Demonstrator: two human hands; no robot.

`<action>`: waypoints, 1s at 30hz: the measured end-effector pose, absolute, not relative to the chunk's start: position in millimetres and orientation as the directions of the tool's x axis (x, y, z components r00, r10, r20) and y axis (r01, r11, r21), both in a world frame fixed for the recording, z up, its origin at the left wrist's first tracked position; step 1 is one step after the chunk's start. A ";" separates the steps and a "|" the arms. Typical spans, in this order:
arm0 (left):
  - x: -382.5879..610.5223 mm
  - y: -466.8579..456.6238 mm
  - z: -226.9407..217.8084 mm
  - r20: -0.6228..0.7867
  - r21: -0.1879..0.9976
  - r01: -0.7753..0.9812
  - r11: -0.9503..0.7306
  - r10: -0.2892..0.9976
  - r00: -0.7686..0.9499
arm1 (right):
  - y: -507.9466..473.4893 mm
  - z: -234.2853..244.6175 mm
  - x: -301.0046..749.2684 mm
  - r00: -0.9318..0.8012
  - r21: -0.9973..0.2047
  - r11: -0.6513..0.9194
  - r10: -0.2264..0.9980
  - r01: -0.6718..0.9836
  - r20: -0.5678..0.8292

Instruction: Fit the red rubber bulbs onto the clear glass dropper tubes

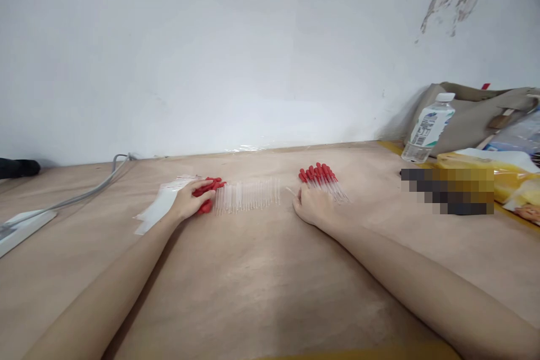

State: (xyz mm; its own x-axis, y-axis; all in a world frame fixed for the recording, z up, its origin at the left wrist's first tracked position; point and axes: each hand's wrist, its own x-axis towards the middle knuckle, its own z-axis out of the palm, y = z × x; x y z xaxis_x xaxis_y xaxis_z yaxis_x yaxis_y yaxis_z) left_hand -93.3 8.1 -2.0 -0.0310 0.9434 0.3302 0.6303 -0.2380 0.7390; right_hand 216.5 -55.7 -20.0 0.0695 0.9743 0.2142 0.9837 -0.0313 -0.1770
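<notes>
A row of clear glass tubes (247, 196) lies on the brown table (261, 281) between my hands. My left hand (189, 202) is curled over a small heap of red rubber bulbs (210, 187) at the row's left end. My right hand (312, 206) rests on the table with its fingers bent, touching the near end of a bunch of assembled droppers with red bulbs (323, 179). What the right fingers grip, if anything, is hidden.
Clear plastic bags (158, 205) lie left of my left hand. A grey cable (84, 194) runs to a white power strip (21, 228) at the far left. A water bottle (428, 128), a beige bag (476, 115) and yellow packaging (512, 177) stand at the right against the wall.
</notes>
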 end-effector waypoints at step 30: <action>-24.2 16.8 -15.1 0.394 0.756 0.458 -0.467 0.884 0.251 | -69.0 -12.4 220.5 0.058 -0.112 -0.045 0.992 0.993 0.116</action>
State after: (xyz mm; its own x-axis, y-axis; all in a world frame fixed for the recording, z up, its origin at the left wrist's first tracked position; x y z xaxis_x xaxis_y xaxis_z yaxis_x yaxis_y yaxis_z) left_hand -24.2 16.8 -15.1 0.2509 0.8844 0.3936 0.4584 -0.4666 0.7564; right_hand 220.5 -69.0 -12.4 0.0585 0.9915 0.1161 0.9927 -0.0454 -0.1119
